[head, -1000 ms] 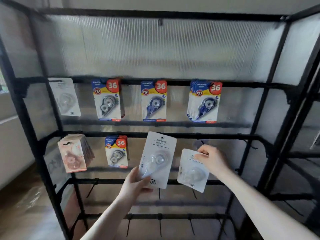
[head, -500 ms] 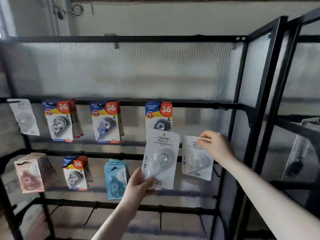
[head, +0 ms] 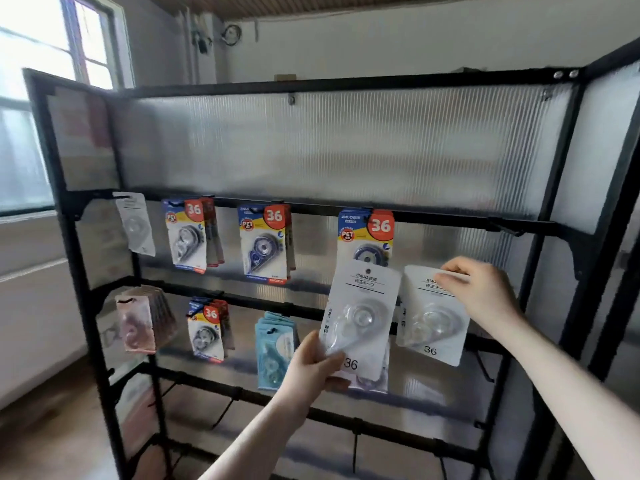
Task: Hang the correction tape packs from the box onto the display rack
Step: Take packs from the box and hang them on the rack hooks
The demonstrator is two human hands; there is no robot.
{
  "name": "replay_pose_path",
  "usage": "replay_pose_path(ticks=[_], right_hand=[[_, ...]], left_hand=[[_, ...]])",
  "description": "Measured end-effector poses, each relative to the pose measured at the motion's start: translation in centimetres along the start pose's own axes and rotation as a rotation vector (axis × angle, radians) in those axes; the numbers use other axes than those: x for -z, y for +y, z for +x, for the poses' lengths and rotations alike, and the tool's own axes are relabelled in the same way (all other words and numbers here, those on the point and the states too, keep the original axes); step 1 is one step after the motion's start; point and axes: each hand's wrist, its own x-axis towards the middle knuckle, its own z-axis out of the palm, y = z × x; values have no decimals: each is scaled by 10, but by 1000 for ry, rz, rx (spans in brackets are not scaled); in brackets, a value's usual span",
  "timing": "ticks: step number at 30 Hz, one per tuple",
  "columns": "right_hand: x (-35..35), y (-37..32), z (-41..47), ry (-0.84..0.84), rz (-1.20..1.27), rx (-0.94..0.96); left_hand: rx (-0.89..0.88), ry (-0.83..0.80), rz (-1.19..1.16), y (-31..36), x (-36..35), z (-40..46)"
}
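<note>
The right hand (head: 479,292) pinches the top edge of a white correction tape pack (head: 433,315) beside its hang hole, thumb in front and fingers curled behind, while the left hand (head: 313,370) grips a second white pack (head: 362,317) by its lower left corner, holding it upright in front of the display rack (head: 540,306). Over the last second both packs have risen from the level of the lower rail to just below the upper rail (head: 433,220), and the right one now sits to the right of the last blue-and-yellow pack (head: 367,237) hanging there; that suggests a free hook at the right end of this rail is the target, though no hook can be made out behind the hand. Neither pack hangs yet. Other packs fill both rails to the left, against a ribbed translucent back panel (head: 329,143). Beyond stand a pale wall and a window (head: 52,81) at left; the box is out of view.
</note>
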Motion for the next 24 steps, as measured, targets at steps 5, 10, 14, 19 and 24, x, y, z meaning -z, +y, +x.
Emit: replay_pose_path(ticks=[5, 10, 14, 19, 24], right_hand=[[-23, -17, 2, -31, 32, 39], [-52, -36, 1, -52, 63, 41], [-81, -57, 0, -110, 90, 75], [-130, -101, -4, -141, 96, 110], [-199, -166, -8, -126, 65, 149]], left_hand=[[9, 63, 0, 9, 29, -9], [-14, 104, 12, 11, 60, -23], [-19, 167, 26, 10, 92, -28], [-35, 207, 6, 6, 147, -28], [-52, 216, -20, 6, 240, -23]])
